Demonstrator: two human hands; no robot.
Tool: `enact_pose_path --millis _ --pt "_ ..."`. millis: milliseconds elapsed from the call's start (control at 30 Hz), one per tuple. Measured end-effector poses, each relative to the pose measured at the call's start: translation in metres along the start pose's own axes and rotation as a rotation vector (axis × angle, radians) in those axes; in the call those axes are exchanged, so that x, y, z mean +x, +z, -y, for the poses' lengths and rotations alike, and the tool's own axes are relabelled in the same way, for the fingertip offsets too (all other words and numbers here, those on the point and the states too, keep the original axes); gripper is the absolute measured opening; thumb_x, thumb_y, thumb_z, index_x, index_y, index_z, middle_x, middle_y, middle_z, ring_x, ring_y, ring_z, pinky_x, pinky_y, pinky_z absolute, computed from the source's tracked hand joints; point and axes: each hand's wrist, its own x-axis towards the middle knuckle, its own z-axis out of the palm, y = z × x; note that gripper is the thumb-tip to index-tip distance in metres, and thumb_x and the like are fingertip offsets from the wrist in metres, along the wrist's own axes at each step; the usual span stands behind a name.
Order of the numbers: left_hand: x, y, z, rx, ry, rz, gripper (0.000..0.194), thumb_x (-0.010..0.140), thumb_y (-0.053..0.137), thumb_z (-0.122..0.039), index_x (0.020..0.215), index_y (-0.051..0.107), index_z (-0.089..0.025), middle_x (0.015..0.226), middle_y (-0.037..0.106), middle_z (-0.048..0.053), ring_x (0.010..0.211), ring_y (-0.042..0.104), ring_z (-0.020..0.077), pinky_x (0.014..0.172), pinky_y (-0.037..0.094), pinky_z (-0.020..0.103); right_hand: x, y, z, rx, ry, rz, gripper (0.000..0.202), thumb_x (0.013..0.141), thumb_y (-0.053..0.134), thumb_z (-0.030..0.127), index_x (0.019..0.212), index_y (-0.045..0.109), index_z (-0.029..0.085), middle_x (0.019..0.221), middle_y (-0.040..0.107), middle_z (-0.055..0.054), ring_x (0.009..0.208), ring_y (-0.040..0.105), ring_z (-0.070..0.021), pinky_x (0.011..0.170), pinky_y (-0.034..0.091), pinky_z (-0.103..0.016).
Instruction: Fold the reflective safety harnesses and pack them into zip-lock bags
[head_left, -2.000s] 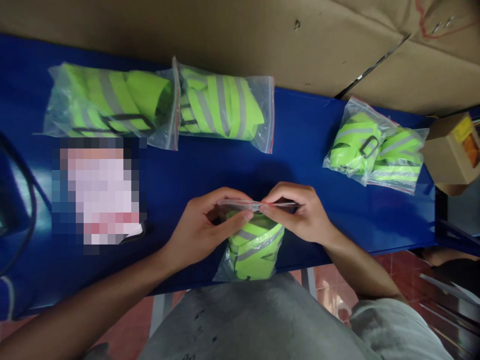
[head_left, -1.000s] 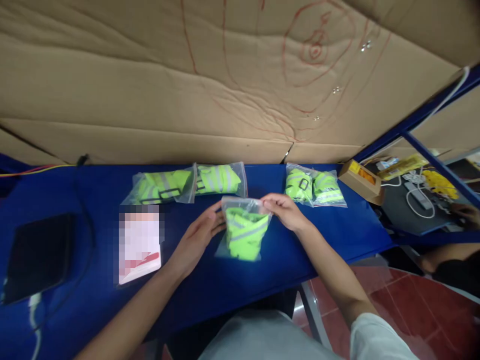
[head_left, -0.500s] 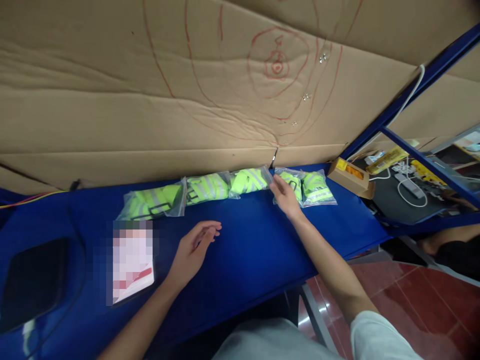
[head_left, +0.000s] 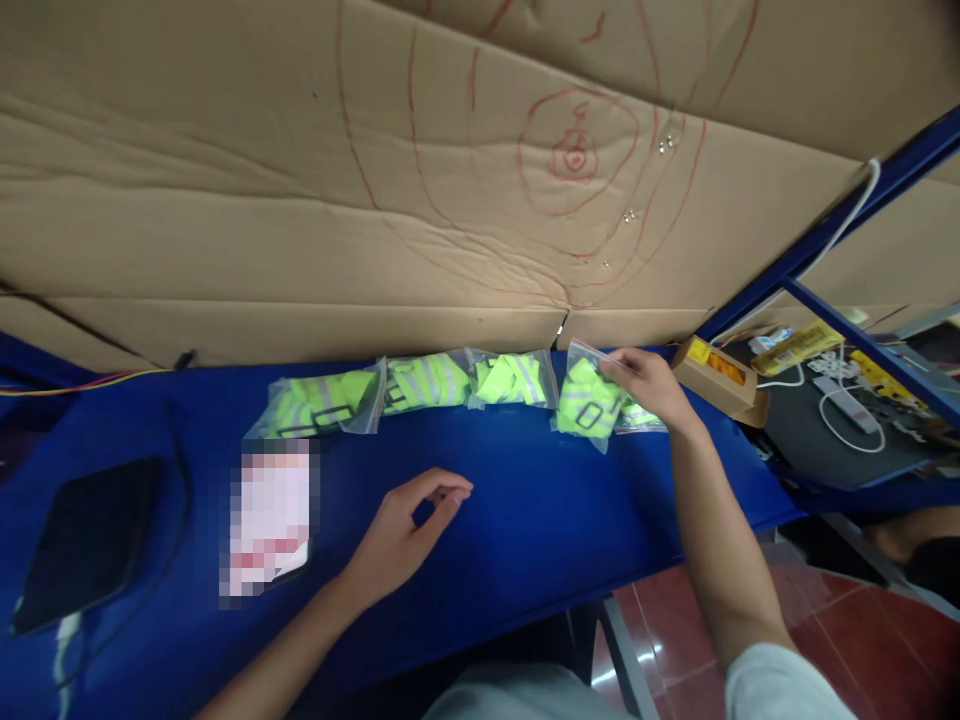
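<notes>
Clear plastic bags with folded neon-yellow reflective fabric lie in a row along the back of the blue table. My right hand pinches the upper right edge of the fourth bag from the left, which is tilted up a little. Behind that hand, the rightmost bag is partly hidden. Left of the held bag are three others: the third, the second and the leftmost. My left hand hovers over the table's middle, thumb and fingertips together, with nothing visible in them.
A cardboard wall with red rings drawn on it stands behind the blue table. At left are a dark tablet, a cable and a blurred-out lit screen. An open carton sits at right beside a blue frame. A person's limb shows far right.
My right hand has moved right across the fourth bag and taken hold of its edge, tilting it. My left hand has brought its fingertips together. The view has shifted slightly.
</notes>
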Motion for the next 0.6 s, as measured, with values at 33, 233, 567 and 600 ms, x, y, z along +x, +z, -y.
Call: enact_pose_path --millis 33,233,567,600 --pt "-0.005 0.004 -0.012 -0.005 0.013 0.02 0.021 0.1 0.061 -0.041 0.102 0.076 -0.025 0.097 0.078 0.002 0.09 0.072 0.0166 0.083 0.054 0.027 -0.022 0.002 0.012 0.03 -0.018 -0.018 0.032 0.098 0.06 0.046 0.093 0.073 0.016 0.088 0.076 -0.006 0.081 0.068 -0.0196 0.074 0.051 -0.028" --pt "-0.027 0.04 -0.071 -0.171 0.112 -0.013 0.02 0.098 0.065 -0.041 0.091 0.071 -0.023 0.082 0.074 0.002 0.072 0.069 0.0143 0.069 0.055 0.024 -0.156 0.056 0.101 0.507 -0.1 -0.113 0.007 0.097 0.07 0.032 0.098 0.075 0.027 0.09 0.076 -0.002 0.078 0.069 -0.0179 0.071 0.054 -0.029" --pt "-0.058 0.032 -0.066 -0.01 0.024 -0.267 0.011 0.1 0.062 -0.034 0.095 0.068 -0.026 0.074 0.069 -0.004 0.064 0.065 0.012 0.063 0.052 0.021 -0.162 0.088 0.127 0.809 -0.151 0.383 0.015 0.097 0.071 0.028 0.109 0.079 0.031 0.097 0.079 0.001 0.088 0.075 -0.0134 0.082 0.058 -0.024" --pt "-0.061 0.031 -0.068 -0.014 -0.003 -0.231 0.011 0.101 0.06 -0.034 0.098 0.068 -0.026 0.076 0.069 -0.004 0.067 0.065 0.0119 0.065 0.052 0.021 -0.161 0.089 0.129 0.816 -0.127 0.368 0.012 0.094 0.075 0.029 0.105 0.078 0.029 0.094 0.079 0.002 0.085 0.075 -0.0128 0.079 0.058 -0.023"
